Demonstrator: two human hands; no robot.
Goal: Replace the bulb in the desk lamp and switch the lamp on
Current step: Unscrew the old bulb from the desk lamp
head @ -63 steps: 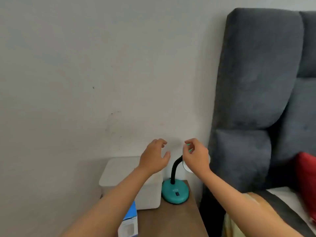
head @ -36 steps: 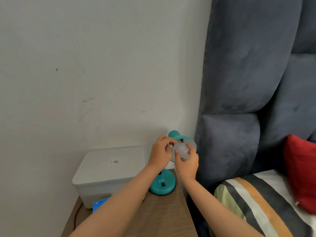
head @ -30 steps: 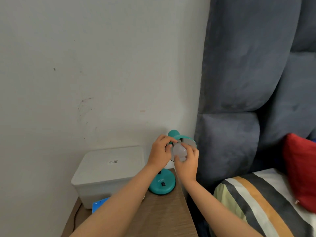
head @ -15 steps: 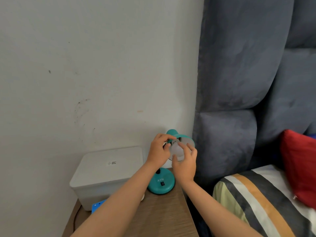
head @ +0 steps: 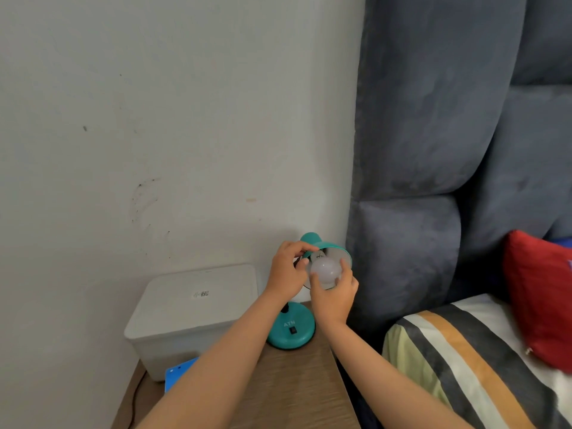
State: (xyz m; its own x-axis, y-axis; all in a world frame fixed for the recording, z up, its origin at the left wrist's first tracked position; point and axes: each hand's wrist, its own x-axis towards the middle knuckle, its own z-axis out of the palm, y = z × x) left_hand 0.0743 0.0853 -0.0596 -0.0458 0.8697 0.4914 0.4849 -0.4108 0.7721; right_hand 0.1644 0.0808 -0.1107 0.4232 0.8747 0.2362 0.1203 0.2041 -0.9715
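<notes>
Right hand (head: 335, 297) fingers curled around bulb (head: 325, 270), left hand (head: 286, 274) pinching teal lamp shade (head: 334, 246).

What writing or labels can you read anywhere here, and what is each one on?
"ATN": white letters on the teal lamp base, above its black switch.
Small dark marking on the bulb, near its neck: too small to read.
Sticker with a code pattern on the white box lid: too blurred to read.
Blue packet by the box: no legible text.
</notes>
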